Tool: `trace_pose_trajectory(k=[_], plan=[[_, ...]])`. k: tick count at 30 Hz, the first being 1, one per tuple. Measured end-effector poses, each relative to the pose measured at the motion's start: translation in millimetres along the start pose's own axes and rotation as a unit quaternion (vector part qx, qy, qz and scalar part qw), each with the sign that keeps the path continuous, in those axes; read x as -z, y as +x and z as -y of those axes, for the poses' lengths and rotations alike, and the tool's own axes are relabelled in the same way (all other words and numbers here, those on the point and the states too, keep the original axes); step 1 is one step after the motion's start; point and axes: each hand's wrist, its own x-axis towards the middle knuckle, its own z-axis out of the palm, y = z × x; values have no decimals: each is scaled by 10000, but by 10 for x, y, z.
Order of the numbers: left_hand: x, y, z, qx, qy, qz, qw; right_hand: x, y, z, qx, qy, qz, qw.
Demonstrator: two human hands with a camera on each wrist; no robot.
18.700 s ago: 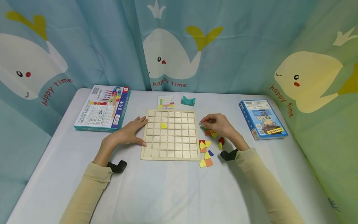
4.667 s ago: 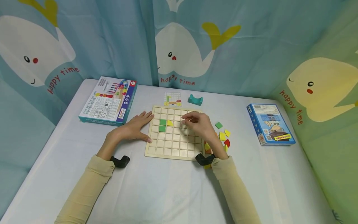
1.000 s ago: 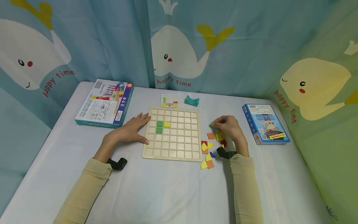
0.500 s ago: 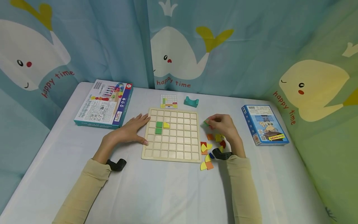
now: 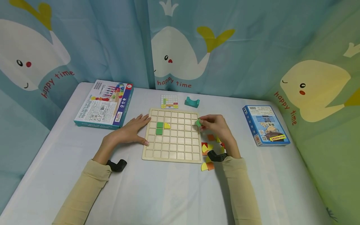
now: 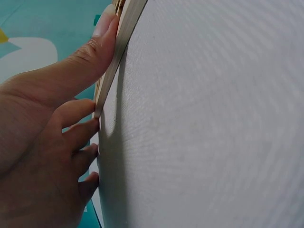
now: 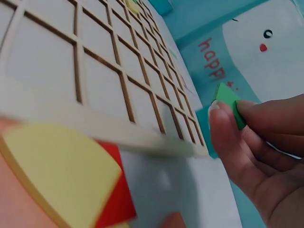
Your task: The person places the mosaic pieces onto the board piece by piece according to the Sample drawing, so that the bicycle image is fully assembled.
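Note:
My right hand (image 5: 216,125) pinches a green square tile (image 7: 229,102) between thumb and fingers, held over the right edge of the wooden grid board (image 5: 180,153). At the board's left side my left hand (image 5: 129,131) lies with fingers spread, its thumb and fingertips touching the rim, as the left wrist view also shows. Two green tiles (image 5: 159,128) sit in neighbouring cells of the board, one below the other. Right of the upper one lies a yellow quarter-circle tile (image 5: 167,125).
Loose yellow, red and orange tiles (image 5: 211,137) lie right of the board, partly hidden by my right arm. Behind it are a pattern card (image 5: 169,102) and a teal curved stand (image 5: 192,102). Boxes flank the table: one white and teal (image 5: 101,104), one blue (image 5: 265,125).
Over the last second my right hand has carried the green tile leftward from beside the loose pieces to the board's edge. Since the oldest frame, two green tiles have appeared on the board.

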Motion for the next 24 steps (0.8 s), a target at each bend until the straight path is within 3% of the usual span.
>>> trace_pose_trajectory(k=[9,24], plan=[[-2,6,-7,16,12,19,10000,-172,-20,86,692,400,117,9967],[9,-17,-9,-19,-23,-4,10000,-418,-27,212,625,603,619,9943]])
